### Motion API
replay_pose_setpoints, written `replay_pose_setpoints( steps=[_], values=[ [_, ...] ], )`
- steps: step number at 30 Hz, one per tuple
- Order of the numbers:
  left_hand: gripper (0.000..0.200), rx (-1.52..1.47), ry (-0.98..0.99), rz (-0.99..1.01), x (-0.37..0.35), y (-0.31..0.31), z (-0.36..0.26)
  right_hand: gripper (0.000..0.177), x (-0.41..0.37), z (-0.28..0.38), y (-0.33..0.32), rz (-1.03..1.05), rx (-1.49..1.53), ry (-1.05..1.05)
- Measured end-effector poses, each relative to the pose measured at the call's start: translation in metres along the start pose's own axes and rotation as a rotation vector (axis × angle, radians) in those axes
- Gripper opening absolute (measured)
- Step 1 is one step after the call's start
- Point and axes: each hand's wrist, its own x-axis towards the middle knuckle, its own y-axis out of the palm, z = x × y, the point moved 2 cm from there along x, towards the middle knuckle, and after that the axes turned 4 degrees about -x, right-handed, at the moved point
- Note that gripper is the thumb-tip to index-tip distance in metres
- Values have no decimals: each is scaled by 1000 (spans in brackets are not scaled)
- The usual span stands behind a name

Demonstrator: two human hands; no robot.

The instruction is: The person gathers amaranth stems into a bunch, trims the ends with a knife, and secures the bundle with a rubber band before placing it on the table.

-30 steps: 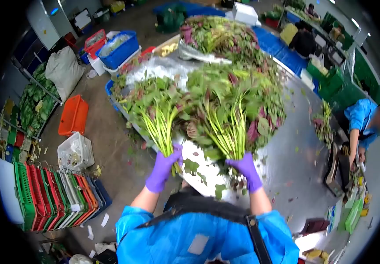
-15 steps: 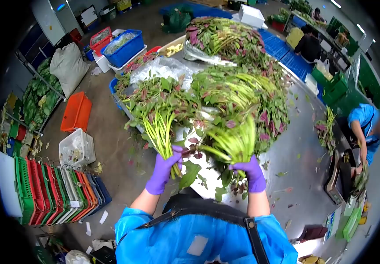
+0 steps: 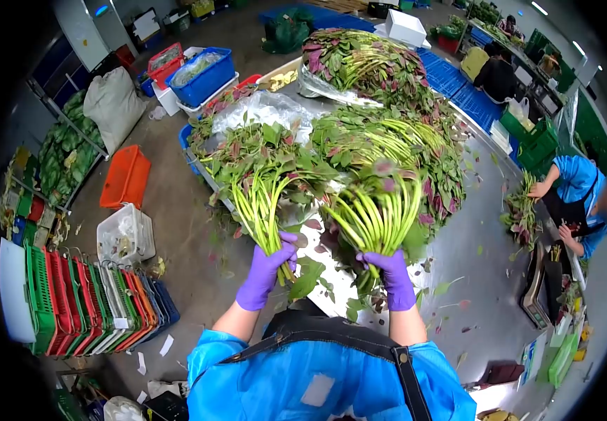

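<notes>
My left hand (image 3: 267,272), in a purple glove, is closed round the lower stems of a bunch of amaranth greens (image 3: 258,210). Its leaves lie away from me on the metal table (image 3: 468,281). In the same kind of glove, my right hand (image 3: 392,272) grips a thicker bunch of amaranth (image 3: 380,216), its pale stems fanned out. Leaves hang below that fist. Beyond both hands rises a large heap of amaranth (image 3: 387,140) with green and dark red leaves. Clear plastic film (image 3: 265,112) lies at the heap's left.
Loose leaves litter the table round my hands. At right, a co-worker's hand (image 3: 538,189) touches a small bunch (image 3: 521,214) beside a scale (image 3: 535,302). Stacked crates (image 3: 100,302), an orange crate (image 3: 125,175) and a white bin (image 3: 126,235) stand on the floor at left.
The right-hand bunch has gone from blurred to sharp, its stems spread wider. My left hand still holds its bunch. The co-worker has reached out to the small bunch on the table.
</notes>
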Motion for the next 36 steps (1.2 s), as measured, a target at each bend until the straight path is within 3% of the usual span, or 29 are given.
replay_pose_setpoints(
  steps=[2, 3, 6, 10, 12, 14, 16, 17, 21, 22, 24, 28, 32, 33, 36],
  values=[
    [30, -24, 12, 11, -6, 0, 3, 43, 31, -56, -19, -190, -312, -46],
    [30, 18, -12, 25, -5, 0, 4, 45, 19, -40, -10, -142, -269, -13],
    [30, 14, -56, 41, -3, 1, 11, 30, -4, -4, 18, -193, -76, -197],
    [31, 45, -52, 138, -1, 6, 26, 27, -24, 2, 34, -105, -27, -184],
    [38, 70, -175, 198, -6, 18, 41, 33, -33, -20, 44, 29, -61, -46],
    [49, -8, -424, 218, -20, 5, 95, 39, -38, -78, 54, 191, 204, 200],
    [51, -233, -672, 205, -37, 0, 124, 41, -49, -93, 55, 267, 274, 476],
    [49, -358, -809, 147, -47, 1, 120, 41, -52, -100, 50, 295, 270, 481],
    [42, -603, -849, 56, -54, -20, 149, 43, -59, -111, 45, 332, 327, 508],
    [42, -602, -852, 53, -53, -23, 155, 43, -59, -109, 47, 331, 331, 511],
    [43, -440, -650, 160, -46, -15, 153, 46, -56, -107, 52, 341, 303, 514],
    [43, -414, -652, 50, -52, -12, 144, 47, -53, -115, 52, 277, 156, 339],
    [40, -637, -590, 69, -54, -30, 149, 46, -54, -118, 35, 266, 339, 392],
    [39, -658, -641, 103, -56, -24, 144, 46, -50, -124, 40, 372, 451, 335],
    [40, -427, -599, 68, -55, -14, 143, 45, -57, -113, 45, 311, 349, 436]
  ],
)
